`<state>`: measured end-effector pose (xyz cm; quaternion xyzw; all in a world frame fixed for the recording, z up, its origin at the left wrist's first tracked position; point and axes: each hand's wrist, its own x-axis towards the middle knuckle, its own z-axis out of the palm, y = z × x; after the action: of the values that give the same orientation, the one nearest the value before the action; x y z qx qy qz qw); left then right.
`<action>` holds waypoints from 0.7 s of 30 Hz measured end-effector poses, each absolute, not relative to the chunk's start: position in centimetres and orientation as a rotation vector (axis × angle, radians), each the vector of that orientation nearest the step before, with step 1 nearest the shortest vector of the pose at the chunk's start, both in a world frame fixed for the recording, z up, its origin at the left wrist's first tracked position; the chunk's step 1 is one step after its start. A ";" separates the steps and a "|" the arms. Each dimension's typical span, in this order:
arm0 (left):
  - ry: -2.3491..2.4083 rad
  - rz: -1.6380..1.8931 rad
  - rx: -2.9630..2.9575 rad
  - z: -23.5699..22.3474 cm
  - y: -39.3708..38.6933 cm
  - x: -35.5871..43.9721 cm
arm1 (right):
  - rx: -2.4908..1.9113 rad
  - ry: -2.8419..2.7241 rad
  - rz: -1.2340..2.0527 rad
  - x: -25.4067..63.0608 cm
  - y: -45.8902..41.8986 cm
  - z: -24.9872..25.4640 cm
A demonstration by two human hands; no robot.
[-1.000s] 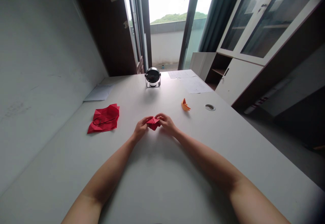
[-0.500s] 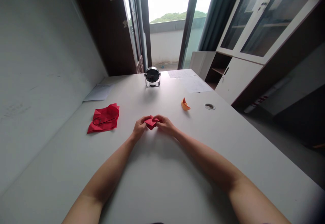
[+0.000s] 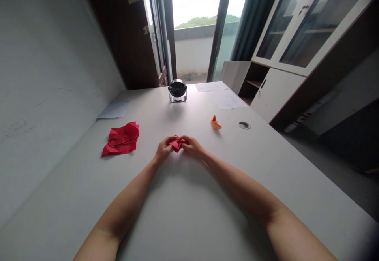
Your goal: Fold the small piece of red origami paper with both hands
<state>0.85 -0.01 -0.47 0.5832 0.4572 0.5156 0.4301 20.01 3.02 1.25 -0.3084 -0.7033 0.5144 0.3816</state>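
Note:
A small folded red paper [image 3: 176, 144] is between my two hands, just above the middle of the white table [image 3: 183, 213]. My left hand [image 3: 164, 149] pinches its left side. On its right side, my right hand [image 3: 192, 146] grips with thumb and fingers closed on the paper. The folds stand up in points between the hands, and the fingertips hide part of it. Beyond my right hand sits an orange folded paper boat [image 3: 216, 123].
At the left lies a creased red sheet [image 3: 130, 132] with a thin dark looped object [image 3: 114, 141] on it. A round black device on a metal stand [image 3: 177, 89] is at the back. Paper sheets [image 3: 115, 108] [image 3: 227, 98] lie at both sides, near a round cable hole [image 3: 244, 125].
The red paper between my hands has changed from a flat diamond to a more opened, pointed shape. Both hands stay in nearly the same place.

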 end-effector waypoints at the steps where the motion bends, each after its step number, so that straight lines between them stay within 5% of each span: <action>1: 1.146 1.278 1.460 -0.6 0.0 0.9 | -0.795 -1.796 1.303 20.0 3.0 1.3; 21: 1.252 1.191 1.635 0.5 -0.8 1.3 | -0.894 -1.870 1.227 20.4 2.6 2.1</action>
<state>1.35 -0.76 0.47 0.6379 0.4884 0.4646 0.3724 20.40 2.59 2.07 -0.3465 -0.7247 0.4757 0.3584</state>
